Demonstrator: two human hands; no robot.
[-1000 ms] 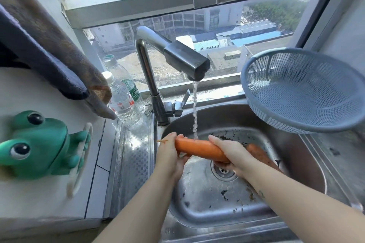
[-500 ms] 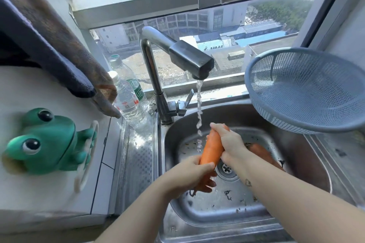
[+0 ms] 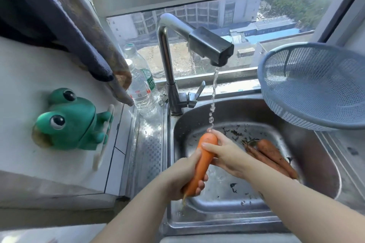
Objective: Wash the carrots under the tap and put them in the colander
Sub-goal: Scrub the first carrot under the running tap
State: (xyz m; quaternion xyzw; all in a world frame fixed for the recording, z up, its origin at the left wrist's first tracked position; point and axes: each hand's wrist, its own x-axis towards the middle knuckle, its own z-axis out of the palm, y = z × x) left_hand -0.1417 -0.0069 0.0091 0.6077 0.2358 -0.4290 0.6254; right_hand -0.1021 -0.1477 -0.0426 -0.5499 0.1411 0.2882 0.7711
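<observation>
Head view: L hand (image 3: 183, 179) fingers curled round thin lower end of carrot (image 3: 203, 158); R hand (image 3: 227, 156) grips its thick top, just under water from tap (image 3: 209, 45). Carrot held tilted over sink (image 3: 316, 163). More carrots (image 3: 274, 156) lie in sink btm, right. Colander (image 3: 316, 85) at sink's right edge, apart from hands.
</observation>
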